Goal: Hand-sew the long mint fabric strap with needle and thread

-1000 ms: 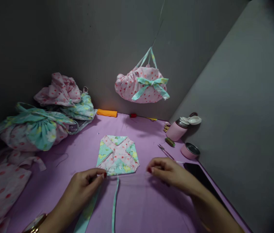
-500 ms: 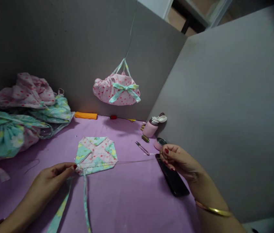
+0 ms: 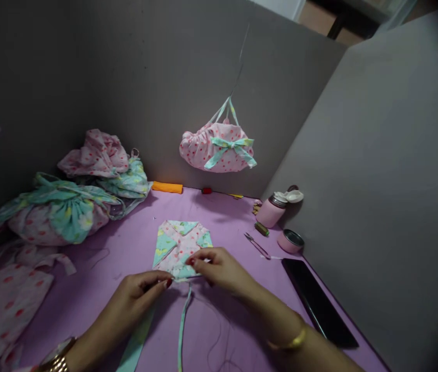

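Note:
A padded patchwork fabric piece (image 3: 182, 240), pink with dots and mint floral corners, lies in front of me. My left hand (image 3: 147, 289) pinches its near left edge between thumb and fingertips. Over its near right part, my right hand (image 3: 219, 268) has thumb and finger pressed together; what they hold is too small to make out. Slack thread (image 3: 219, 330) loops on the table below the right hand. A narrow mint strap (image 3: 182, 325) and a wider mint strip (image 3: 139, 338) run from the piece towards me.
The purple tabletop (image 3: 203, 206) bears a black phone (image 3: 315, 302), thread snips (image 3: 257, 245), a green thread spool (image 3: 261, 229), a pink jar (image 3: 272, 211) and its lid (image 3: 290, 241) at right. Fabric bags (image 3: 63, 214) pile at left. A dotted pouch (image 3: 219, 150) hangs before the grey partition (image 3: 164, 77).
My right hand has moved left from beside the phone to the fabric piece. The thread, stretched taut before, now hangs slack. The view has turned left.

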Tool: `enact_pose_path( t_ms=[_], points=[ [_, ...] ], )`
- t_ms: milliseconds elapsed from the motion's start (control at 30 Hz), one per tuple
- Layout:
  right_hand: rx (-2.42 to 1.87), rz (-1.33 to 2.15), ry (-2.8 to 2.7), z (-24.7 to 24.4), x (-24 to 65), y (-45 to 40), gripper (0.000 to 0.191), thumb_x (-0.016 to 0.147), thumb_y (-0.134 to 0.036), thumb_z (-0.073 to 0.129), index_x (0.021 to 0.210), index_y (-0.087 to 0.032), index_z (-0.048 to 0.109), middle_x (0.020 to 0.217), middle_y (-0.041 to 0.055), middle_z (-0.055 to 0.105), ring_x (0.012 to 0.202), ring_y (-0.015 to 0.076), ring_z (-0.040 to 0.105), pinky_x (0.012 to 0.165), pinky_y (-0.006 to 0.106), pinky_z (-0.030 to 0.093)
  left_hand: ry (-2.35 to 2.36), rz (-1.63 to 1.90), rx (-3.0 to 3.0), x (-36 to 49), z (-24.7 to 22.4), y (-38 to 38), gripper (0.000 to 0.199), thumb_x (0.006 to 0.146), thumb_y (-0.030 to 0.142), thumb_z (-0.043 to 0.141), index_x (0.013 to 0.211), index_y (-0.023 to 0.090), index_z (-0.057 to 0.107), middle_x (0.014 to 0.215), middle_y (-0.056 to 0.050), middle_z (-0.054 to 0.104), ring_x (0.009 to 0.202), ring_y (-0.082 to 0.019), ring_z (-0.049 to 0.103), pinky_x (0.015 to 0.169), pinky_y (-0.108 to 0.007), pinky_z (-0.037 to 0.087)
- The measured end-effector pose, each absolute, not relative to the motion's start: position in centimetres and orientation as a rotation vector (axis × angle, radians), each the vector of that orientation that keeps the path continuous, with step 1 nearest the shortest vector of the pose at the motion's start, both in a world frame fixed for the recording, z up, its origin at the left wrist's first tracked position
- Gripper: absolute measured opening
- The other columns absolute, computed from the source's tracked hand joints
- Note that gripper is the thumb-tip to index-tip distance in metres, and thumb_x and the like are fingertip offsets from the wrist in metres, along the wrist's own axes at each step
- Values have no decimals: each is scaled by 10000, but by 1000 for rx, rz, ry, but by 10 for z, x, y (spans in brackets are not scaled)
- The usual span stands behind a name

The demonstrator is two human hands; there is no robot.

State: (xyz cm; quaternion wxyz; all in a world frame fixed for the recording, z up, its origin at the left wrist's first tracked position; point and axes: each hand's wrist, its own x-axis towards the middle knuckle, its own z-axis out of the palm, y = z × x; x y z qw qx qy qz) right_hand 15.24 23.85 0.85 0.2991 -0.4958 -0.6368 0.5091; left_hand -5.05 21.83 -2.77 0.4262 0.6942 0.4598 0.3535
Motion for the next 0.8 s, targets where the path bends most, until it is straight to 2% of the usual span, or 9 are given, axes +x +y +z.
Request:
enact_pose_path(
  t_ms=[167, 267, 367, 467, 533, 633, 733, 800],
  points=[
    [-1151, 1418, -1563, -21, 112, 241, 142, 675, -245, 656, 613, -120, 630, 566, -10, 554, 524, 78, 470, 507, 195, 366, 1102, 788, 1756, -51, -32, 219, 215, 818, 261, 510, 871, 217, 713, 798, -16, 728, 753, -201, 643, 687, -240, 460],
    [-1155, 1433, -1189, -23, 113, 244, 190, 638, -242, 697, 563, -129, 565, 552, -30, 534, 436, 47, 419, 401, 156, 299, 1124, 746, 1659, -50, -35, 220, 219, 811, 287, 514, 812, 190, 711, 730, -17, 702, 693, -194, 613, 626, -237, 441],
    [-1185, 1496, -822, -18, 129, 258, 229, 684, -290, 669, 640, -148, 495, 577, -25, 557, 348, 29, 378, 317, 135, 212, 1119, 711, 1539, -48, -33, 221, 241, 797, 328, 519, 757, 164, 692, 643, -5, 647, 605, -168, 549, 553, -230, 396],
    [-1217, 1436, -674, -7, 163, 279, 217, 753, -244, 596, 652, -170, 419, 476, -68, 456, 298, 23, 296, 294, 121, 182, 1089, 683, 1453, -46, -30, 222, 250, 787, 340, 515, 740, 153, 675, 631, 4, 613, 597, -154, 507, 560, -233, 371],
    [-1221, 1317, -593, 2, 195, 292, 236, 781, -176, 542, 621, -179, 368, 440, -99, 360, 292, 18, 241, 296, 118, 190, 1068, 658, 1426, -46, -30, 222, 247, 778, 339, 519, 738, 149, 671, 648, 2, 604, 614, -154, 491, 571, -235, 361],
    [-1228, 1038, -490, 16, 248, 307, 302, 811, -122, 451, 581, -193, 267, 424, -109, 273, 301, 28, 233, 307, 120, 204, 1053, 624, 1397, -49, -33, 222, 266, 787, 369, 521, 773, 151, 673, 626, 11, 571, 587, -141, 446, 541, -228, 324],
    [-1207, 716, -436, 22, 288, 313, 303, 848, -154, 332, 587, -209, 188, 453, -107, 210, 308, 47, 221, 313, 136, 184, 1044, 616, 1381, -50, -39, 223, 281, 791, 394, 527, 786, 152, 671, 598, 22, 534, 560, -131, 409, 532, -229, 300],
    [-1191, 586, -462, 18, 294, 315, 266, 851, -180, 292, 599, -214, 214, 480, -103, 198, 317, 56, 233, 328, 146, 189, 1028, 613, 1386, -49, -41, 223, 273, 787, 390, 536, 771, 152, 669, 600, 22, 528, 568, -133, 409, 544, -235, 303]
  ],
)
